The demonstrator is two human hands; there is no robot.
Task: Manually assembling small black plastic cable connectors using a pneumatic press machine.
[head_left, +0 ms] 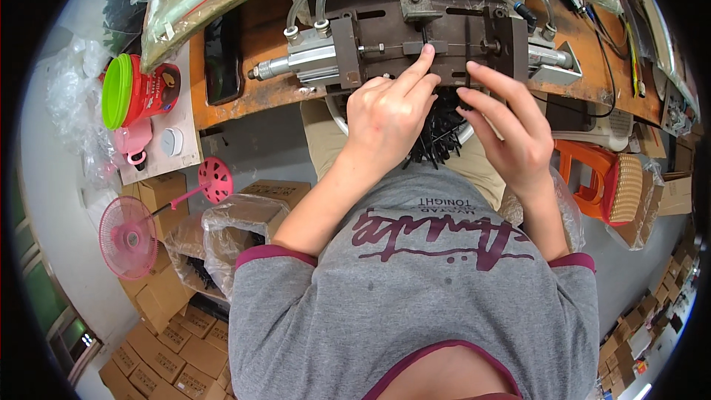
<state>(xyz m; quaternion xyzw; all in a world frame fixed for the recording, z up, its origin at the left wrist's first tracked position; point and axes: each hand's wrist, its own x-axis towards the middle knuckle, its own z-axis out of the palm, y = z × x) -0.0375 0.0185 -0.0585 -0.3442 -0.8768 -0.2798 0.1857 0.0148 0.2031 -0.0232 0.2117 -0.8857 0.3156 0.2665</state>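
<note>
My left hand (392,107) reaches over the fixture's near edge. Its index finger is stretched out with the tip on a small dark block (415,48) at the centre of the metal fixture (385,11); the other fingers are bent, and I see nothing held in them. At the fixture's right part, my right hand (515,118) pinches a thin black strip (468,37) between thumb and fingers. The strip stands out away from me across the fixture. Between my hands, a heap of similar black strips (437,133) lies at my lap, partly covered by the left hand.
Air cylinders (315,59) with clear hoses flank the fixture on the wooden bench (259,96). A dark phone (224,59) and a red tub (159,89) with a green rim are at left. Below are a pink fan (129,237) and cartons (174,348); an orange stool (592,178) stands right.
</note>
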